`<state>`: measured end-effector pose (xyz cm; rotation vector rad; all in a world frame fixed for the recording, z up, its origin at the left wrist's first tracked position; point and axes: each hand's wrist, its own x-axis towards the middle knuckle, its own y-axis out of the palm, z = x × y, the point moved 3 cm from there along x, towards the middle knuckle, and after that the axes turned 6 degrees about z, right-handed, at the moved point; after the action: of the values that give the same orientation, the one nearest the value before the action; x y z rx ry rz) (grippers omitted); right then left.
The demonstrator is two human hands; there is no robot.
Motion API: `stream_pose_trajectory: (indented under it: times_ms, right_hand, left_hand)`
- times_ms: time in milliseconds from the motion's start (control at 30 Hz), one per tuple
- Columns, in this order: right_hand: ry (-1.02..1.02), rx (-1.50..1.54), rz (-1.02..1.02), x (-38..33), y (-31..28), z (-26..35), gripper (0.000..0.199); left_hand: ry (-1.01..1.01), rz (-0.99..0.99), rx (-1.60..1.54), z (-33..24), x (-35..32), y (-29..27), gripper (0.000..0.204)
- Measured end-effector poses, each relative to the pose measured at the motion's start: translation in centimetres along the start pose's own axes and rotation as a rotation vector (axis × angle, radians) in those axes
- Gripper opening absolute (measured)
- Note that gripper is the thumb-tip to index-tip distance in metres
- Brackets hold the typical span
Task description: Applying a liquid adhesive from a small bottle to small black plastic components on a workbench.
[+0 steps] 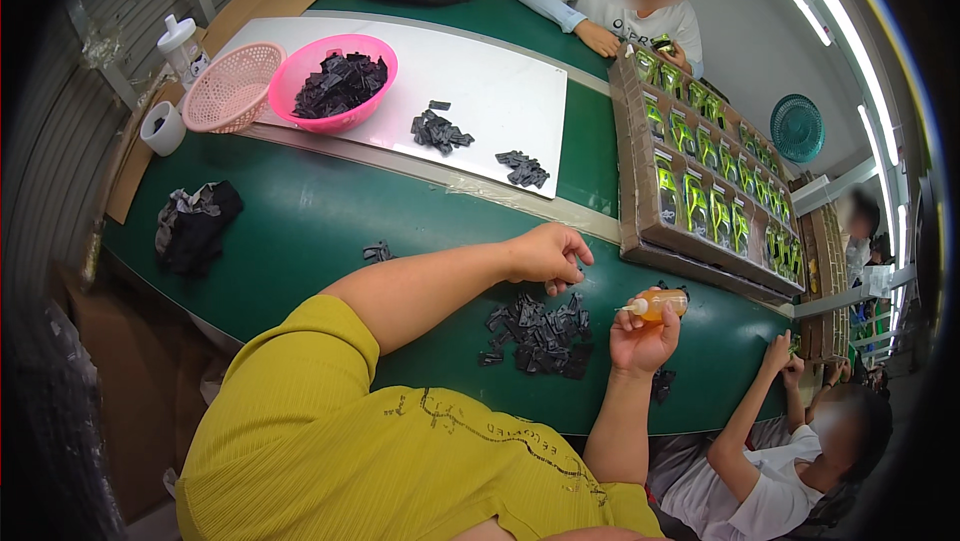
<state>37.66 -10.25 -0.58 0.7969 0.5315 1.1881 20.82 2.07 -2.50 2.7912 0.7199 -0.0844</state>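
In my right hand (pixel 643 343) is a small clear dropper bottle (pixel 668 302) of amber liquid, tipped on its side with its thin nozzle toward the left. My left hand (pixel 548 255) hovers to the left of the nozzle, apart from it, fingers curled in a pinch; whatever lies between the fingertips is too small to name. Below the left hand, a heap of flat black pieces (pixel 540 334) lies on the green table (pixel 440 286). A few more black pieces (pixel 663 385) sit beside my right wrist.
A pink bowl of black pieces (pixel 345 86) and two small piles (pixel 440 131) rest on a white board (pixel 500 81). Left stand a pink basket (pixel 232 91) and a dark cloth (pixel 200 226). A carton of green-and-clear packs (pixel 700 181) stands right. Co-workers sit opposite and to the right.
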Motion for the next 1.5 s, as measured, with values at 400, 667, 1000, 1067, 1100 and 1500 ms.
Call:
stream_pose_trajectory:
  times_ms: [400,667,1000,1067,1100,1500]
  right_hand:
    - [-0.009,0.007,-0.024,0.0,0.1,0.0,0.028]
    - [-0.025,-0.023,-0.086,0.3,-0.1,-0.4,0.026]
    - [-0.006,-0.117,-0.075,0.6,0.2,-0.9,0.026]
    - [0.000,-0.120,-0.080,0.3,0.0,-0.9,0.025]
    - [0.006,-0.123,-0.085,0.2,-0.1,-0.9,0.024]
    - [0.038,-0.115,-0.100,0.3,-0.4,-1.2,0.024]
  left_hand:
    - [-0.028,0.025,0.023,-0.1,0.0,0.1,0.023]
    - [-0.042,0.045,0.028,0.1,-0.1,0.1,0.025]
    - [-0.039,0.051,0.052,-0.4,0.0,0.1,0.023]
    - [-0.039,0.051,0.038,-0.2,-0.1,0.3,0.023]
    - [-0.038,0.052,0.023,-0.1,-0.2,0.4,0.023]
    - [-0.041,0.056,0.027,0.3,0.0,0.2,0.023]
